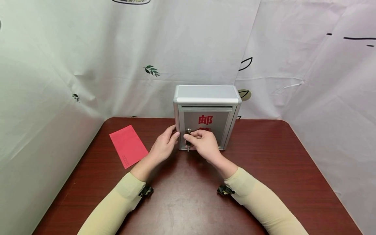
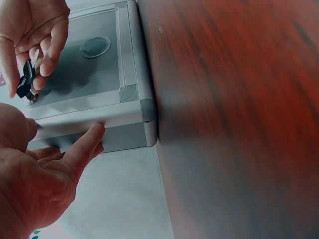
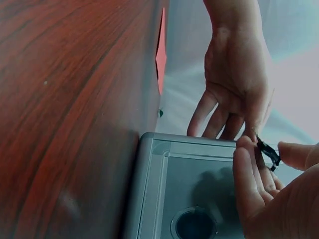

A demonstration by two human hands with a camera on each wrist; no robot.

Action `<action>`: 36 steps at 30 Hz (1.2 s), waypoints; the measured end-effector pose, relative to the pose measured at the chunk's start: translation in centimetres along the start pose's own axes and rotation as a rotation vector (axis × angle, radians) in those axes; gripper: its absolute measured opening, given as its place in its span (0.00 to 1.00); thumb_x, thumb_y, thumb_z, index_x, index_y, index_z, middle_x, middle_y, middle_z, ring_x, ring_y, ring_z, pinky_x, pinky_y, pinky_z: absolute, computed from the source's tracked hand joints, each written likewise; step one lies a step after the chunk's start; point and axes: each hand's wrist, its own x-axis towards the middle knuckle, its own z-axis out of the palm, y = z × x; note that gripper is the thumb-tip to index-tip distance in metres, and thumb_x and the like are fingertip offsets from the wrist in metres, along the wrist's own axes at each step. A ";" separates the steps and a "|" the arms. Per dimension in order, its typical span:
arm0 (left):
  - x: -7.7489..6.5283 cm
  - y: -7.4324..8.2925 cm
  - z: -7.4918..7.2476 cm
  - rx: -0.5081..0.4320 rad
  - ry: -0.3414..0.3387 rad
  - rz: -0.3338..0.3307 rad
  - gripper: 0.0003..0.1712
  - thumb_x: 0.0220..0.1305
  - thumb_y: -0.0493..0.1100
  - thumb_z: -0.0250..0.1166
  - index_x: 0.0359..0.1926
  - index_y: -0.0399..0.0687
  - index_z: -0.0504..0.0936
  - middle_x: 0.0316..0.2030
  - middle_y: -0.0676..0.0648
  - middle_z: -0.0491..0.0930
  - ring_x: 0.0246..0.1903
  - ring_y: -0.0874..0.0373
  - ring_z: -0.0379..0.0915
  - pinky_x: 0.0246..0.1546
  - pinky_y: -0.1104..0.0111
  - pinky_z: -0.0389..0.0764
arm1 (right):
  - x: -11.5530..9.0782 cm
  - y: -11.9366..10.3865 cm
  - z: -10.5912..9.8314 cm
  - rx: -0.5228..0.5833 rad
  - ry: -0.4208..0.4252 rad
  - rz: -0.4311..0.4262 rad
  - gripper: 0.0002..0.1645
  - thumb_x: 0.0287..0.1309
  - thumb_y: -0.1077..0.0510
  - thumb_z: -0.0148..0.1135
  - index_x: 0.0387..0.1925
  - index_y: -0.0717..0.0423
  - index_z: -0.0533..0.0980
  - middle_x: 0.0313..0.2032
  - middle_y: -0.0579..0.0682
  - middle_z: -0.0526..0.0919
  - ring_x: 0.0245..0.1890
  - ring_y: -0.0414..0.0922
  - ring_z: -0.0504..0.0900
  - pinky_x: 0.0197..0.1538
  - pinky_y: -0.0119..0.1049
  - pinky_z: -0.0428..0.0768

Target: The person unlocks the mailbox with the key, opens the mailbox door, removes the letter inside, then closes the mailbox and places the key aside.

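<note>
A silver metal mailbox [image 1: 207,94] with red characters stands upright at the back of the table. At the left of its door, my right hand [image 1: 205,143] holds a key [image 2: 27,79] with a black head between thumb and fingers, right at the small round lock [image 1: 188,130]. A second key's metal blade [image 2: 36,56] hangs beside it. My left hand [image 1: 164,143] rests against the mailbox's left side, its index finger stretched along that side in the left wrist view and its thumb close to the front edge.
A red envelope [image 1: 128,147] lies on the dark red wooden table [image 1: 264,156], left of my left hand. White printed cloth [image 1: 188,42] hangs behind the table and along both sides. A round disc [image 3: 194,224] sits low on the mailbox door.
</note>
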 end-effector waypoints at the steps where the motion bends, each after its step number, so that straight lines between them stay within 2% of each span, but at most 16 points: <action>1: 0.0 0.0 0.0 0.000 0.001 -0.001 0.31 0.91 0.48 0.54 0.83 0.36 0.65 0.72 0.33 0.78 0.53 0.42 0.91 0.58 0.50 0.89 | -0.1 0.0 0.0 -0.036 0.014 -0.016 0.19 0.71 0.51 0.78 0.47 0.65 0.88 0.37 0.54 0.94 0.31 0.50 0.95 0.39 0.43 0.93; 7: 0.0 0.1 0.0 0.006 0.005 -0.009 0.32 0.91 0.48 0.55 0.83 0.36 0.66 0.71 0.33 0.79 0.53 0.42 0.91 0.59 0.49 0.88 | -0.2 0.3 0.2 -0.306 0.113 -0.122 0.20 0.69 0.45 0.78 0.45 0.60 0.90 0.36 0.50 0.94 0.34 0.47 0.93 0.41 0.44 0.88; 11: 0.0 0.1 0.0 0.016 0.004 -0.012 0.32 0.90 0.49 0.56 0.83 0.37 0.66 0.72 0.33 0.78 0.53 0.43 0.91 0.60 0.48 0.87 | -0.4 0.2 0.3 -0.418 0.143 -0.160 0.21 0.70 0.43 0.76 0.44 0.57 0.90 0.36 0.48 0.94 0.39 0.46 0.92 0.44 0.47 0.88; 18: 0.0 0.2 0.0 0.023 0.008 -0.004 0.32 0.90 0.49 0.56 0.83 0.37 0.66 0.71 0.34 0.79 0.54 0.43 0.90 0.60 0.48 0.87 | -0.8 -0.4 0.5 -0.549 0.160 -0.202 0.20 0.71 0.41 0.75 0.43 0.55 0.89 0.35 0.46 0.93 0.38 0.45 0.92 0.44 0.48 0.88; 23: 0.0 0.0 0.0 0.041 0.015 0.009 0.32 0.90 0.49 0.56 0.83 0.37 0.66 0.70 0.34 0.80 0.54 0.44 0.90 0.61 0.47 0.86 | -0.9 -0.4 0.7 -0.656 0.195 -0.281 0.18 0.71 0.43 0.75 0.43 0.54 0.89 0.34 0.46 0.93 0.36 0.45 0.92 0.42 0.50 0.87; 27: 0.0 0.1 0.0 0.042 0.017 0.013 0.32 0.90 0.49 0.56 0.83 0.38 0.66 0.71 0.35 0.80 0.54 0.44 0.89 0.61 0.47 0.86 | -0.8 -0.1 0.9 -0.720 0.233 -0.351 0.17 0.69 0.44 0.77 0.42 0.54 0.89 0.31 0.45 0.92 0.32 0.47 0.91 0.37 0.51 0.85; 36: 0.0 0.2 0.0 0.049 0.021 0.017 0.31 0.90 0.48 0.57 0.83 0.38 0.67 0.70 0.34 0.80 0.53 0.45 0.90 0.60 0.47 0.87 | -0.8 0.2 1.0 -0.767 0.266 -0.412 0.16 0.68 0.45 0.77 0.42 0.54 0.89 0.30 0.46 0.92 0.30 0.49 0.90 0.34 0.53 0.85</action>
